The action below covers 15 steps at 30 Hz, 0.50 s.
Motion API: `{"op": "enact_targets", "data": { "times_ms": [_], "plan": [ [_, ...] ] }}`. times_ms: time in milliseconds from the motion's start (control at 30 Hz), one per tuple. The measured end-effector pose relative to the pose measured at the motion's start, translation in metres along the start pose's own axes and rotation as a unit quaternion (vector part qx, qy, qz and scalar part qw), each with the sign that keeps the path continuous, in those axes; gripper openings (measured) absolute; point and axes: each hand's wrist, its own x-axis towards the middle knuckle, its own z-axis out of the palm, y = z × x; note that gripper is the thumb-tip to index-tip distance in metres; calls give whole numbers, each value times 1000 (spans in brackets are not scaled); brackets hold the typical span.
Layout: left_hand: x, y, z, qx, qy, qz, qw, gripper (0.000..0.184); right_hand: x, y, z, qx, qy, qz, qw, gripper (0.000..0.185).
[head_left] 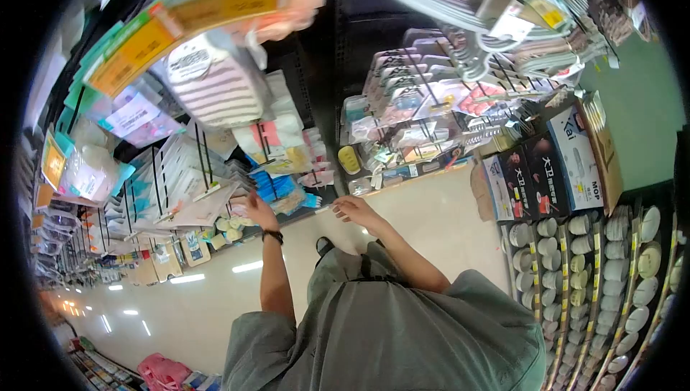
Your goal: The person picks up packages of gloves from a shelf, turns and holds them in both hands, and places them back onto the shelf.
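Observation:
My left hand [261, 213], with a dark band around the wrist, is raised by the lower hanging goods of the left rack. Its fingers look loosely apart, and I see nothing held in them. Close beside it hang blue packages [275, 187] and white flat packs [183, 179]; whether the hand touches any of them I cannot tell. My right hand [357, 213] is held out over the pale floor, fingers spread and nothing in them. A yellow item [349, 160] sits low on the rack beyond it.
Striped cloth packs [215, 93] hang at upper left, light clothes hangers [460, 3] at upper right. Mop boxes [578, 157] stand on a rack of stacked round dishes [575, 265] at right. A pink bag [162, 371] lies at lower left. Glossy floor [424, 222] runs between.

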Motion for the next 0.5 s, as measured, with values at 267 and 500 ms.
{"op": "enact_targets", "data": {
  "times_ms": [267,500],
  "plan": [
    [-153,-73,-11,97,-353,20,930,19,-53,12,-104,111,49,-104,987,32],
    [-254,-3,108,171,-577,81,795,23,-168,36,-203,158,214,-81,961,32]
  ]
}}
